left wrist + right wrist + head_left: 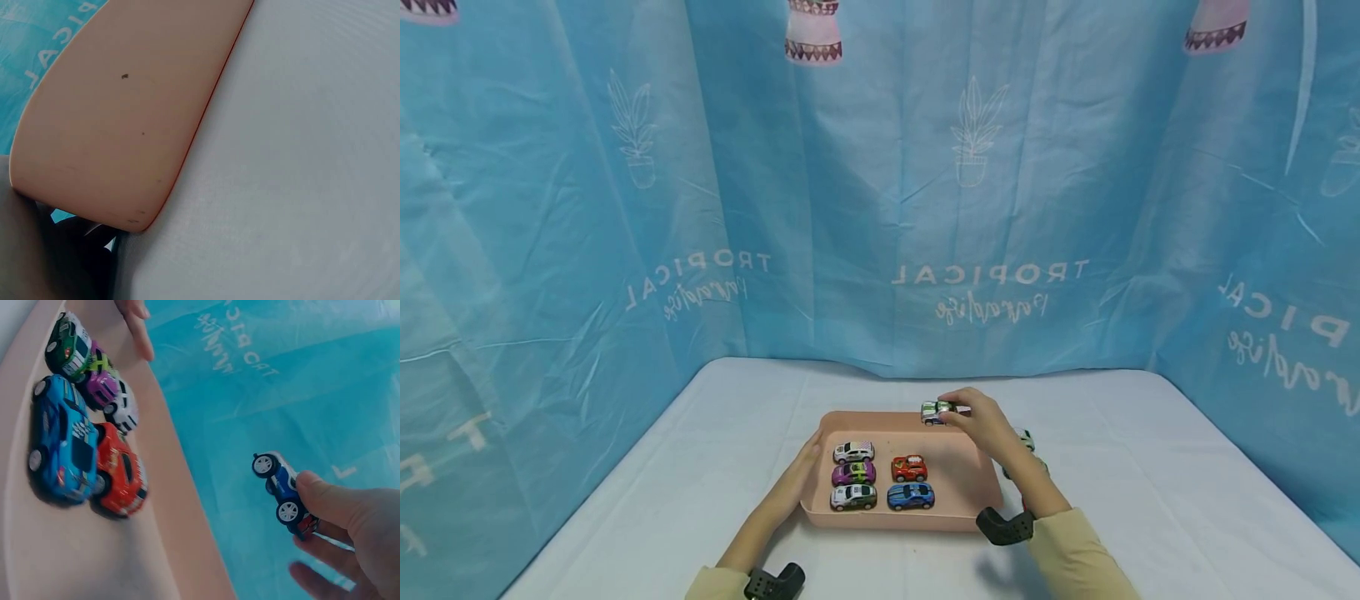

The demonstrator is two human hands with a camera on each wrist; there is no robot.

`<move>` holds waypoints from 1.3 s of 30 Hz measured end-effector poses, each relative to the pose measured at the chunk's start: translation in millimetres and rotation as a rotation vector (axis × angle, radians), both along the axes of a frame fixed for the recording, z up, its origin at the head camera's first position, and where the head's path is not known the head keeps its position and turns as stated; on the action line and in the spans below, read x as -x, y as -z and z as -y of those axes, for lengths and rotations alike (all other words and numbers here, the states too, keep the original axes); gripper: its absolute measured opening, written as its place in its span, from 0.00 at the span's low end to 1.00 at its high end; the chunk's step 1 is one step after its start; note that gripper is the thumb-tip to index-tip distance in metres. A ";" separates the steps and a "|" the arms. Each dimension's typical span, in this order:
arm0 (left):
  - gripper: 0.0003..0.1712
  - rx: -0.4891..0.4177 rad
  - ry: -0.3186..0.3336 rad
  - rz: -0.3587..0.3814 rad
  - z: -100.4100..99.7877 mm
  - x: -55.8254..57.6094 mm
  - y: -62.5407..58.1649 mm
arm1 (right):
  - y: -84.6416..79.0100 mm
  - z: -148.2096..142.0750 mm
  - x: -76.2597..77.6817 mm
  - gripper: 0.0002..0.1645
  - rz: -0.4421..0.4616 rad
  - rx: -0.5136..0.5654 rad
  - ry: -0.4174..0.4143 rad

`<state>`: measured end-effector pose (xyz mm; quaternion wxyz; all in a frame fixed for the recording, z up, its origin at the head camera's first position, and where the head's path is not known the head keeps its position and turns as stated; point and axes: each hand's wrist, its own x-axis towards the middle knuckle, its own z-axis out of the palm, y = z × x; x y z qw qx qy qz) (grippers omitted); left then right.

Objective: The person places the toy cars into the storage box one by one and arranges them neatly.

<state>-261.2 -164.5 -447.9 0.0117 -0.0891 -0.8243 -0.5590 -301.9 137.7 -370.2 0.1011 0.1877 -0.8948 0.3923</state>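
In the head view, my right hand point(983, 423) pinches a small toy car point(934, 412) between thumb and fingers, raised over the far edge of a pink tray point(951, 521). The right wrist view shows this car's blue underside edge and pale wheels, the thumb point(325, 497) pressed on it. My left hand point(801, 475) holds the tray's left end, with fingertips at the rim. Inside the tray, a white car point(853, 452), a purple car point(853, 473) and a white-green car point(853, 497) form a left column. Beside them stand a red car point(909, 468) and a blue car point(911, 496).
Right of the tray, more toy cars point(1025, 439) lie on the white tablecloth point(1135, 475), partly hidden behind my right forearm. A blue printed curtain point(880, 208) surrounds the table at the back and sides.
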 end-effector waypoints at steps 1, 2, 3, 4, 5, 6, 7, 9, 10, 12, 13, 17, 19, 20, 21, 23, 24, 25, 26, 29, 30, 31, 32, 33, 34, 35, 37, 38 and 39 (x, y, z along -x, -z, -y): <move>0.32 -0.001 0.000 0.001 0.0 -0.1 0.1 | 1.8 2.5 1.2 0.20 0.005 0.000 -0.004; 0.32 0.000 -0.002 0.003 -0.2 -0.3 0.2 | 3.6 5.4 2.4 0.20 0.009 -0.005 -0.003; 0.32 0.001 -0.003 0.006 -0.4 -0.6 0.2 | 5.5 8.5 3.7 0.20 0.013 -0.005 -0.002; 0.32 0.003 -0.005 0.010 -0.6 -1.0 0.3 | 7.5 11.5 4.9 0.20 0.023 0.000 -0.002; 0.32 0.009 -0.007 0.014 -0.9 -1.4 0.5 | 10.1 14.4 6.5 0.19 0.035 0.002 -0.001; 0.32 0.013 -0.011 0.017 -1.0 -1.9 0.5 | 12.7 17.2 8.3 0.19 0.053 0.005 -0.002; 0.32 0.016 -0.012 0.020 -1.2 -2.3 0.4 | 15.4 19.8 10.1 0.19 0.064 0.003 0.000; 0.32 0.021 -0.014 0.026 -1.4 -3.1 0.3 | 19.5 25.5 13.2 0.18 0.094 -0.005 0.004; 0.32 0.022 -0.015 0.029 -1.5 -3.5 0.2 | 21.3 28.0 14.3 0.18 0.102 -0.026 0.015; 0.32 0.019 -0.015 0.029 -1.5 -3.9 -0.3 | 23.9 32.5 15.6 0.17 0.097 -0.093 0.041; 0.32 0.019 -0.013 0.029 -1.5 -3.9 -0.4 | 24.4 34.6 15.2 0.16 0.091 -0.130 0.061; 0.32 0.016 -0.009 0.023 -1.3 -3.9 -0.9 | 24.9 42.3 12.0 0.15 0.069 -0.255 0.117; 0.32 0.013 -0.006 0.019 -1.2 -3.5 -0.7 | 26.2 45.7 11.3 0.16 0.083 -0.254 0.116; 0.32 0.010 -0.005 0.016 -1.2 -3.2 -0.7 | 27.3 47.3 11.6 0.16 0.088 -0.241 0.101; 0.32 0.009 -0.005 0.015 -1.1 -2.8 -0.5 | 28.7 49.0 12.2 0.15 0.096 -0.229 0.089; 0.32 0.007 -0.003 0.014 -1.2 -2.0 -0.1 | 31.8 52.2 13.4 0.15 0.115 -0.197 0.066; 0.32 0.006 -0.003 0.013 -1.2 -1.6 -0.1 | 33.2 53.8 14.2 0.14 0.123 -0.179 0.047; 0.32 0.006 -0.002 0.013 -1.3 -1.4 -0.2 | 34.5 55.3 14.7 0.13 0.120 -0.173 0.037; 0.32 0.007 -0.001 0.014 -1.3 -1.2 -0.3 | 35.8 56.8 15.2 0.13 0.107 -0.186 0.032; 0.32 0.009 0.000 0.013 -1.2 -1.1 -0.9 | 38.8 60.1 15.8 0.11 0.066 -0.225 0.023; 0.31 0.007 0.002 0.011 -1.1 -1.1 -1.2 | 39.4 60.8 15.8 0.11 0.051 -0.241 0.022; 0.31 0.006 0.002 0.010 -1.0 -1.1 -1.3 | 39.8 61.6 15.6 0.11 0.043 -0.252 0.025; 0.31 0.006 0.003 0.008 -0.9 -1.1 -1.4 | 40.1 62.1 15.3 0.11 0.040 -0.263 0.027; 0.31 0.006 0.002 0.008 -0.9 -1.1 -1.4 | 40.5 62.5 15.0 0.10 0.037 -0.273 0.028; 0.31 0.006 0.002 0.008 -1.0 -1.1 -1.5 | 40.6 62.7 14.5 0.10 0.042 -0.277 0.031; 0.32 0.009 0.001 0.010 -1.1 -1.1 -1.6 | 41.0 63.1 14.2 0.11 0.049 -0.283 0.040; 0.32 0.014 -0.005 0.015 -1.4 -1.2 -1.2 | 42.4 63.3 14.0 0.11 0.057 -0.295 0.049; 0.32 0.018 -0.009 0.018 -1.6 -1.4 -1.3 | 43.2 63.3 13.9 0.11 0.058 -0.299 0.053; 0.33 0.022 -0.014 0.022 -1.7 -1.6 -1.3 | 43.8 63.4 13.8 0.11 0.061 -0.302 0.055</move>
